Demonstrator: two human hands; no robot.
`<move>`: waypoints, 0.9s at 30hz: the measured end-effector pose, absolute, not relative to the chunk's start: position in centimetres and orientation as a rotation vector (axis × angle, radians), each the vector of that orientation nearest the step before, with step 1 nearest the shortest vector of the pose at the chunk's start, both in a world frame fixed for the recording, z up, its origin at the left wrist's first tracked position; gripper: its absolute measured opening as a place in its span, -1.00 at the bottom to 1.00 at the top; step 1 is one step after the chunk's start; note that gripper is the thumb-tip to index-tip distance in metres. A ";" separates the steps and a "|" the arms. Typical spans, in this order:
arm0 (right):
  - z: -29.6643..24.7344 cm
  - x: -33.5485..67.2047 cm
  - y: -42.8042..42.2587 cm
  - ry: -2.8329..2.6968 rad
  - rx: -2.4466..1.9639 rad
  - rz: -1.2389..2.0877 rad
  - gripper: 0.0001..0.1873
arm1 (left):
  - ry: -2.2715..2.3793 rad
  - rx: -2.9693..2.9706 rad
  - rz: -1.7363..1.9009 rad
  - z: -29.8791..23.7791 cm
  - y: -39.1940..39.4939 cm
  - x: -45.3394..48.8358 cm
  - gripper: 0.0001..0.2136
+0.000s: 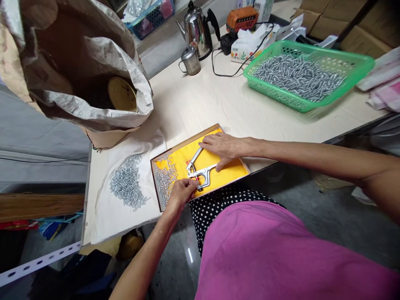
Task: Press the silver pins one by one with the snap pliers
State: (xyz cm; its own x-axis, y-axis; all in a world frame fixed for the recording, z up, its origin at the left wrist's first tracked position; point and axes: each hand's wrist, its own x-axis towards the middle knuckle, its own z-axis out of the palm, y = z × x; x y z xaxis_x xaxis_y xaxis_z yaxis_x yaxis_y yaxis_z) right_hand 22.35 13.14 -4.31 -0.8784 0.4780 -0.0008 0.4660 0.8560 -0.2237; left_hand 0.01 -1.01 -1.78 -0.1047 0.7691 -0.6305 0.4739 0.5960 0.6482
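A shallow cardboard tray (240, 163) with a yellow lining lies at the table's near edge. On it rest metal hand pliers (200, 168) and several small silver metal pieces (165, 179) along its left side. My right hand (221, 148) lies over the pliers' two handles, fingers curled round them. My left hand (182, 191) is pinched at the pliers' jaw by a small red part; what the fingertips hold is too small to make out.
A heap of silver pieces (128, 185) lies on a white cloth (103, 212) left of the tray. A large paper sack (84, 71) stands behind it. A green basket (308, 75) full of pieces sits back right, near a kettle (196, 27) and a metal cup (190, 60).
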 end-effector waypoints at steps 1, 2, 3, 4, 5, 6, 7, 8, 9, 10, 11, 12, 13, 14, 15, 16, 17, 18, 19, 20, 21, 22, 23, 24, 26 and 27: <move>-4.1 22.3 13.1 -2.976 -0.770 0.341 -0.02 | 1.752 1.026 0.340 -1.8 -1.0 0.0 -0.56; -3.9 22.2 13.0 -2.983 -0.779 0.342 -0.08 | 1.752 1.032 0.336 -1.7 -1.0 0.0 -0.56; -3.6 22.1 12.9 -2.992 -0.785 0.340 -0.15 | 1.750 1.040 0.330 -1.7 -1.0 0.0 -0.56; -3.4 22.1 12.8 -3.003 -0.790 0.338 -0.21 | 1.749 1.050 0.321 -1.7 -1.1 -0.1 -0.56; -3.3 22.1 12.6 -3.010 -0.795 0.335 -0.27 | 1.752 1.061 0.305 -1.7 -1.1 -0.1 -0.57; -3.2 22.1 12.5 -3.012 -0.806 0.333 -0.32 | 1.762 1.082 0.280 -1.7 -1.2 -0.1 -0.58; -3.2 22.1 12.4 -3.008 -0.819 0.331 -0.36 | 1.790 1.122 0.249 -1.7 -1.3 -0.1 -0.59; -3.3 22.2 12.3 -2.997 -0.829 0.328 -0.39 | 1.839 1.189 0.227 -1.6 -1.5 0.0 -0.60; -3.4 22.3 12.2 -2.981 -0.825 0.324 -0.43 | 1.900 1.290 0.224 -1.5 -1.7 0.1 -0.62; -3.5 22.3 12.0 -2.963 -0.813 0.317 -0.47 | 1.962 1.422 0.243 -1.4 -1.9 0.4 -0.65; -3.6 22.4 11.8 -2.946 -0.795 0.309 -0.52 | 2.009 1.576 0.283 -1.3 -2.0 0.8 -0.68; -3.7 22.5 11.5 -2.934 -0.777 0.298 -0.57 | 2.027 1.741 0.334 -1.3 -2.0 1.2 -0.73; -3.8 22.6 11.2 -2.926 -0.761 0.284 -0.61 | 2.013 1.901 0.377 -1.3 -1.9 1.7 -0.76; -3.8 22.6 10.9 -2.925 -0.752 0.271 -0.64 | 1.971 2.047 0.393 -1.3 -1.6 2.3 -0.74; -3.7 22.6 10.6 -2.931 -0.755 0.259 -0.67 | 1.920 2.174 0.381 -1.4 -1.2 2.8 -0.68; -3.7 22.6 10.2 -2.939 -0.766 0.252 -0.69 | 1.867 2.276 0.347 -1.6 -0.6 3.2 -0.61; -3.6 22.5 9.9 -2.947 -0.779 0.248 -0.70 | 1.819 2.354 0.295 -1.9 0.0 3.6 -0.56; -3.5 22.5 9.6 -2.954 -0.797 0.248 -0.71 | 1.781 2.407 0.232 -2.1 0.7 3.9 -0.53; -3.4 22.4 9.4 -2.961 -0.810 0.250 -0.71 | 1.753 2.441 0.166 -2.3 1.2 4.2 -0.53; -3.3 22.4 9.3 -2.965 -0.815 0.252 -0.71 | 1.733 2.462 0.099 -2.4 1.8 4.3 -0.54; -3.2 22.4 9.2 -2.965 -0.813 0.252 -0.69 | 1.722 2.475 0.036 -2.5 2.2 4.5 -0.55; -3.1 22.4 9.1 -2.964 -0.813 0.253 -0.66 | 1.720 2.482 -0.019 -2.5 2.4 4.6 -0.55; -3.0 22.4 9.1 -2.961 -0.830 0.254 -0.61 | 1.726 2.484 -0.063 -2.3 2.6 4.7 -0.54; -2.8 22.4 9.1 -2.954 -0.871 0.256 -0.56 | 1.736 2.482 -0.096 -2.1 2.7 4.7 -0.51; -2.5 22.3 8.9 -2.938 -0.995 0.267 -0.49 | 1.747 2.472 -0.140 -1.7 2.8 4.8 -0.48; -2.4 22.3 8.7 -2.934 -1.043 0.273 -0.51 | 1.742 2.471 -0.155 -1.4 2.8 4.9 -0.49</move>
